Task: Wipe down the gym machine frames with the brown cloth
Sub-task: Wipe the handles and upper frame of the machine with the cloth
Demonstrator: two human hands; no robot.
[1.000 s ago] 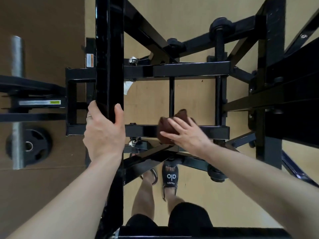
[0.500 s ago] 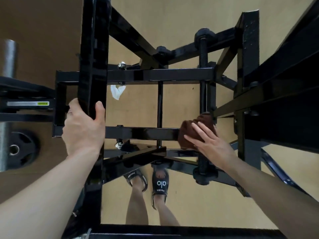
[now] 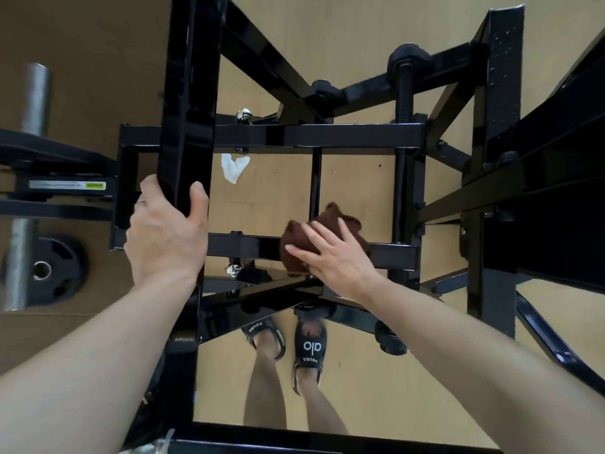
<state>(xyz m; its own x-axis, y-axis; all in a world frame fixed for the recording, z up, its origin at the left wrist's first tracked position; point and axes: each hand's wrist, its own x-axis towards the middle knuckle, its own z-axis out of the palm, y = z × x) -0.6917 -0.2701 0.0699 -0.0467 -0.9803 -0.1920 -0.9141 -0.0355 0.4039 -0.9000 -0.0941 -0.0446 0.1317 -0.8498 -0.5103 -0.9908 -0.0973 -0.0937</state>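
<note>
The brown cloth [image 3: 322, 237] lies bunched on the near horizontal crossbar [image 3: 242, 245] of the black machine frame, directly under the right hand [image 3: 334, 257], whose straight, slightly spread fingers [image 3: 302, 252] press it flat against the bar instead of pinching it. The bar's long axis runs left to right, so I judge the coming stroke must slide along it, with bare bar lying left of the fingertips (the right hand is plainly the nearer one). Farther left, the left hand [image 3: 167, 234] grips the upright post [image 3: 186, 109], fingers and thumb curled round it.
</note>
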